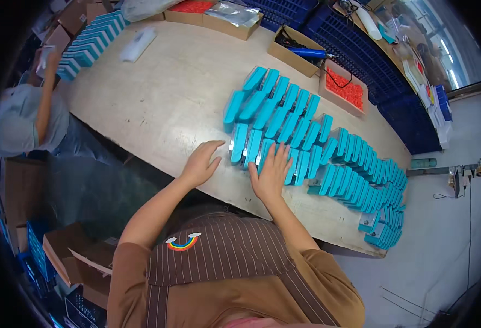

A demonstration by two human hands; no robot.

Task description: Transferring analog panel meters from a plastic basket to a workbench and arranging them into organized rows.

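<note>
Rows of slim teal boxes with clear sides (278,121) stand on edge, packed side by side on the pale table (142,104). My right hand (270,176) lies over the front row, its fingers spread and stretched out against the teal tops. Whether they press on the boxes or only rest there I cannot tell. Just left of the row's end box (238,143), my left hand (199,165) hovers over the table near its front edge. Its fingers are apart and nothing is in them.
More teal boxes (355,183) run along the right end of the table. At the back are a carton with a blue tool (308,53) and a tray of red parts (344,90). A co-worker (30,117) is at the far left, by a stack of teal-and-white boxes (90,46).
</note>
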